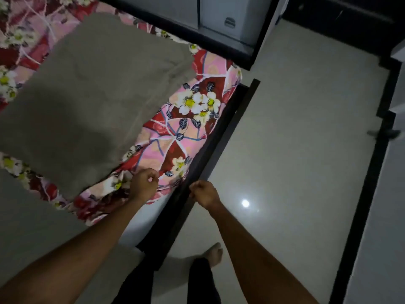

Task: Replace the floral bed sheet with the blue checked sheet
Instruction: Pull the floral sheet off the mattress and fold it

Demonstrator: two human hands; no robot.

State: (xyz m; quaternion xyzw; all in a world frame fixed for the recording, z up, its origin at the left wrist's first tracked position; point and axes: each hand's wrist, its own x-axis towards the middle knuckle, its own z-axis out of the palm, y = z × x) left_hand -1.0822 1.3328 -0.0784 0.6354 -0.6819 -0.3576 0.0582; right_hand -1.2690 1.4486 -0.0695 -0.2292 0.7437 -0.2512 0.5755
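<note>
The left grip [143, 185] is clamped on the floral sheet [188, 132] at the bed's near corner, where the sheet lies loose. The right grip [202, 193] is curled beside the frame [230, 121]; I cannot tell if it holds cloth. Probably best to lift the blanket [87, 95] off first, then peel evenly. The blue checked sheet is out of view, and the bed's far edges are cut off.
</note>
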